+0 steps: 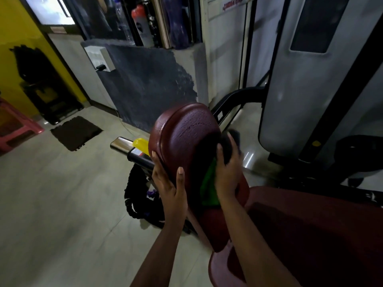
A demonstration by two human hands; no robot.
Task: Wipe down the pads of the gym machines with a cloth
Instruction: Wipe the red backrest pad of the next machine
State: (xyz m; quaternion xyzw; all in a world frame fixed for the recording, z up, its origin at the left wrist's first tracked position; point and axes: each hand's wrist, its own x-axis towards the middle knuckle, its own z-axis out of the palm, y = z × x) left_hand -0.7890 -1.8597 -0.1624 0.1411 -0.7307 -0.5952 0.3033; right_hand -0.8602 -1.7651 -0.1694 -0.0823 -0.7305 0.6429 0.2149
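Closest, the left hand [167,179] gripped the left edge of the red pad [186,125], thumb on its front. At 3 o'clock from it, the right hand [227,172] clutched the cloth [209,189] against the pad's face. The pad stood tall, running 6 to 12 o'clock, so the next wipe likely needed to go up toward 12.

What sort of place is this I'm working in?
Most likely a gym. The left hand grips a maroon machine pad while the right hand holds a green cloth against it. A grey machine housing stands at right, and drink bottles line the ledge behind.
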